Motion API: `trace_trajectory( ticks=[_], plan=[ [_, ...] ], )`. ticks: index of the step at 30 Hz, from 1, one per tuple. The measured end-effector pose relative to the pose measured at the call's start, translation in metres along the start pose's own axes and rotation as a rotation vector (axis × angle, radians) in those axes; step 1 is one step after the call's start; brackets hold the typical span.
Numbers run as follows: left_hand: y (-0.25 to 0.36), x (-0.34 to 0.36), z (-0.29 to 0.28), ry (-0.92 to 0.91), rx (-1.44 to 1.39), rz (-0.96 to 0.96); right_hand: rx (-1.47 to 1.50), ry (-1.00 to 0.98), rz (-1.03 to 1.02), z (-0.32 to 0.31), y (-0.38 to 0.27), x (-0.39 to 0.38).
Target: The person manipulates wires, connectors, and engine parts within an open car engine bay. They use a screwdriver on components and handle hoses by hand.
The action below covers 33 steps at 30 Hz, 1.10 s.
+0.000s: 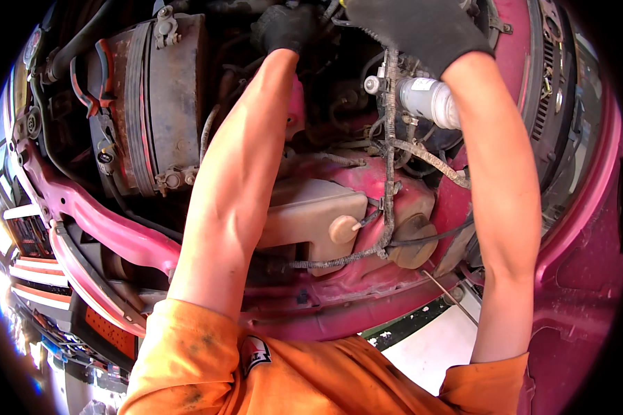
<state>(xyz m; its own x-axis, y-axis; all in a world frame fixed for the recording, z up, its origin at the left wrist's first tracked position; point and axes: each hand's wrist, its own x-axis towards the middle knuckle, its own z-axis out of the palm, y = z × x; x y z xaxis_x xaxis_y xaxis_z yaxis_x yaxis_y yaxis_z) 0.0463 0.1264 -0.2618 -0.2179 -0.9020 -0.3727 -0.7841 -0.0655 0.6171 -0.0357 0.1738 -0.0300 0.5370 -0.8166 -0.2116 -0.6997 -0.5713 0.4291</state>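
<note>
A person in an orange shirt (291, 373) stands over the pink engine bay (104, 221), both arms stretched forward. The left hand (284, 29), in a black glove, is deep in the dark upper part; I cannot tell if it holds something, because its fingers are hidden. The right hand (419, 28), also gloved, is above the corrugated harness (390, 111), which comes down from below it. Its grip I cannot tell either; a yellow piece (342, 3) shows near it. The pale canister (429, 100) is just below the right wrist.

Some things could go wrong, I think. If the right forearm swings inward, it may knock the canister; if a glove catches the harness, a connection may be strained. The red-and-black pliers (97, 83) lie loose against the metal drum (180, 97), so a bump could make them slip down. A bare forearm could also be scratched by the clamp bolt (165, 26).
</note>
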Motion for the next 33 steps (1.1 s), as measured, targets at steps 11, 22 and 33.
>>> trace_trajectory(
  ticks=[11, 22, 33],
  plan=[
    [0.041, -0.024, -0.016, 0.044, -0.198, -0.148, 0.431, -0.189, 0.043, -0.059, 0.082, 0.005],
    [0.007, 0.017, 0.027, 0.045, -0.071, 0.002, 0.041, -0.254, -0.463, -0.014, 0.123, 0.054],
    [-0.011, 0.029, 0.054, 0.110, 0.103, 0.065, 0.171, -0.163, -0.420, 0.030, 0.117, 0.075]
  ],
)
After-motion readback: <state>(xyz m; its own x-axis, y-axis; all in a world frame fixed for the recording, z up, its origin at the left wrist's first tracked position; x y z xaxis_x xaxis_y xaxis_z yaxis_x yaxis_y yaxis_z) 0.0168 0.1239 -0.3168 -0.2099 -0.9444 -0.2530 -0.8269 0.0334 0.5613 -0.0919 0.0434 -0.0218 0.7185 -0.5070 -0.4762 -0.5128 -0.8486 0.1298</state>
